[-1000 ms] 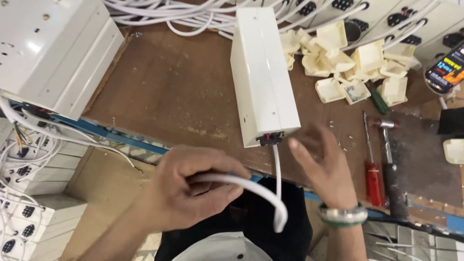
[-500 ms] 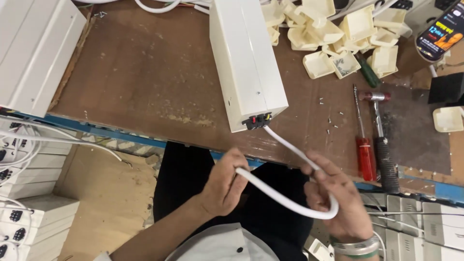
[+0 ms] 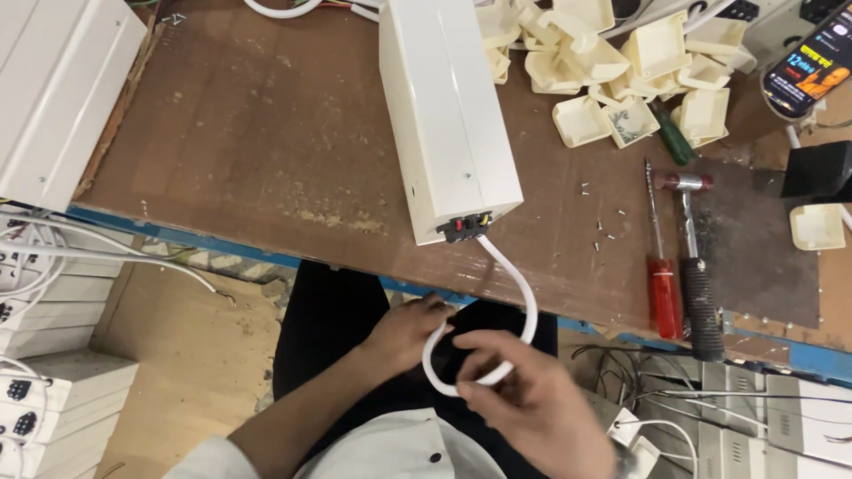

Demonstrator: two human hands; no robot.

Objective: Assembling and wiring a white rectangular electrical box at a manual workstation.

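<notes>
A scuffed brown workbench with a blue front edge fills the view. One long white metal box lies on it, its near end at the front edge. One white cable leaves the black fitting at that end and curls below the front edge into a single loop in front of the seated person's lap. The left hand grips the loop's left side, fingers curled round the cable. The right hand pinches the loop's lower run between thumb and fingertips.

Toward the bench's right edge lie one red-handled screwdriver and one hammer with a black grip, side by side. A green-handled tool lies just above them, beside a heap of cream plastic housings, perhaps a dozen, the count unsure. One phone sits at the far right corner. A second white box lies at the left edge.

Half a second earlier the cable hung in a wide open arc between the hands; now it is closed into a tight loop and the hands sit close together.
</notes>
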